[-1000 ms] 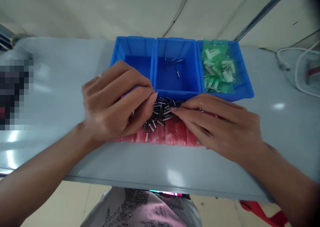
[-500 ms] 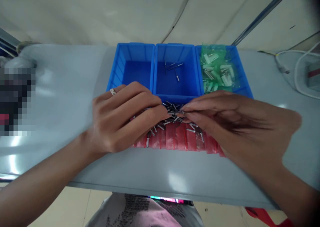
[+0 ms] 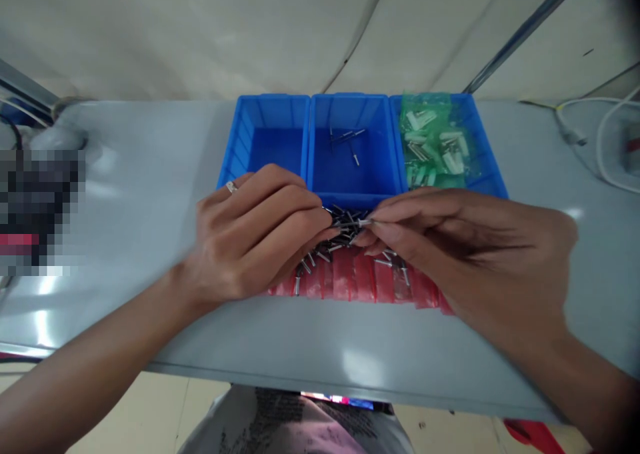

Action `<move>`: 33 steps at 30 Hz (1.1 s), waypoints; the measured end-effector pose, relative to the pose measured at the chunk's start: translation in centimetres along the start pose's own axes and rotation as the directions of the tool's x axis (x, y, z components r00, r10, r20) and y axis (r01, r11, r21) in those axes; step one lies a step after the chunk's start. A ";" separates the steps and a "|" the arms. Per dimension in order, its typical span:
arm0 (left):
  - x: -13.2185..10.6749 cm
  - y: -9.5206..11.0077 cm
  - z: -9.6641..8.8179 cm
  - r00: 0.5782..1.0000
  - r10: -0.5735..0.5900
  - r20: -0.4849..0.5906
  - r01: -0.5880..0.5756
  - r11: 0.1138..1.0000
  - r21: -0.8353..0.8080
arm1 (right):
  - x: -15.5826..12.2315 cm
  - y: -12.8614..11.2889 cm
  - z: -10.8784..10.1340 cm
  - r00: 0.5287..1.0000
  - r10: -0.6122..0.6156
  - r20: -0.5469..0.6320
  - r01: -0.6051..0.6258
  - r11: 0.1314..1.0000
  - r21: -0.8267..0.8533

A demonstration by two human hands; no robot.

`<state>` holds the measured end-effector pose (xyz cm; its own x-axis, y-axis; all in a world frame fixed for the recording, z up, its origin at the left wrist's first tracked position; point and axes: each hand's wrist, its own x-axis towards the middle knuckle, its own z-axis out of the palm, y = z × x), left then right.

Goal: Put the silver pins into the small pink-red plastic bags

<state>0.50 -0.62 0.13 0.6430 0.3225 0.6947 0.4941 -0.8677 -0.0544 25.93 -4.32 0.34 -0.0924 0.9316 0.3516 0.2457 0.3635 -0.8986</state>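
Observation:
A heap of short metal pins (image 3: pixel 335 244) lies on a red plastic bag (image 3: pixel 360 282), just in front of several blue plastic bins. The fingertips of my left hand (image 3: pixel 257 241), which wears a ring, rest at the heap's left side, and I cannot tell if they hold a pin. My right hand (image 3: pixel 450 251) pinches a single metal pin (image 3: pixel 365 222) between thumb and forefinger above the heap. A few similar pins (image 3: pixel 346 139) lie in the middle blue bin (image 3: pixel 350 174). The bag's middle is hidden by the pins and my fingers.
The left blue bin (image 3: pixel 267 144) and right blue bin (image 3: pixel 493 167) adjoin the middle one, and a green bag of white parts (image 3: pixel 435 141) lies in the right bin. All stand on a grey table (image 3: pixel 350 334). White cables (image 3: pixel 600 131) lie at the far right.
My right hand has moved from lying flat on the heap to pinching a pin. My left hand has shifted right, and the view has tilted, lowering the bins in the picture.

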 end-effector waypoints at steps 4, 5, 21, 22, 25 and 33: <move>-0.1 -0.5 0.1 0.998 0.026 -0.053 -0.024 0.999 0.039 | 0.5 0.1 0.1 0.997 0.040 0.063 -0.048 0.990 0.136; -0.2 -0.6 0.0 0.998 -0.003 -0.059 0.006 0.999 0.048 | 0.7 0.1 0.1 0.998 0.041 0.036 -0.046 0.985 0.164; -0.6 -1.7 0.1 0.975 -0.141 0.174 0.134 0.990 0.049 | 1.9 2.0 -2.8 0.819 -0.491 0.297 0.546 0.507 -0.667; -0.6 -1.8 0.1 0.970 -0.134 0.202 0.126 0.991 0.050 | 2.0 2.2 -2.9 0.825 -0.479 0.302 0.540 0.505 -0.673; -0.8 -2.0 0.2 0.969 -0.108 0.221 0.101 0.994 0.043 | 2.2 2.7 -3.1 0.863 -0.429 0.267 0.485 0.555 -0.675; -0.8 -2.1 0.5 0.979 -0.117 0.169 0.116 0.993 0.012 | 2.3 1.9 -2.7 0.859 -0.458 0.229 0.485 0.584 -0.651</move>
<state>-0.74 1.17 -0.67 0.6704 0.4809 0.5651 0.5725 -0.8197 0.0184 28.81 -1.45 0.14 -0.4127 0.6345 0.6535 0.7269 0.6618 -0.1835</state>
